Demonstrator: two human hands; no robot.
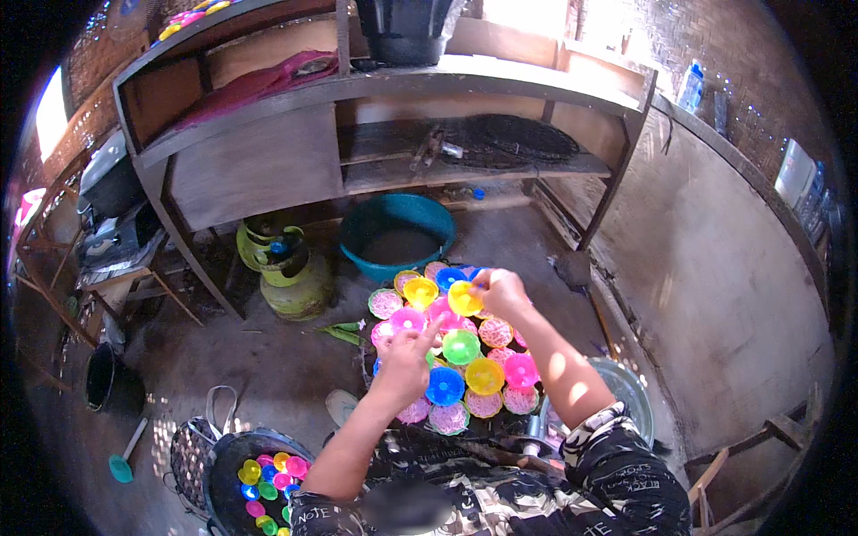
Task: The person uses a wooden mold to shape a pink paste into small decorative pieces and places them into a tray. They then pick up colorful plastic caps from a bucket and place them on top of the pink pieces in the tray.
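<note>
Spreading the fingers of my left hand point(407, 364), I have it open above the coloured cups point(461, 347), by a pink cup point(407, 320). My right hand point(503, 295) is curled at the right edge of a yellow cup point(463, 300) in the far part of the cluster; from my end I cannot tell whether it grips it. Among them sit cups with pink-and-white contents point(496, 332). Beyond stands a teal basin point(398, 214); a dark tub point(227, 489) at lower left holds more small coloured pieces point(268, 491).
</note>
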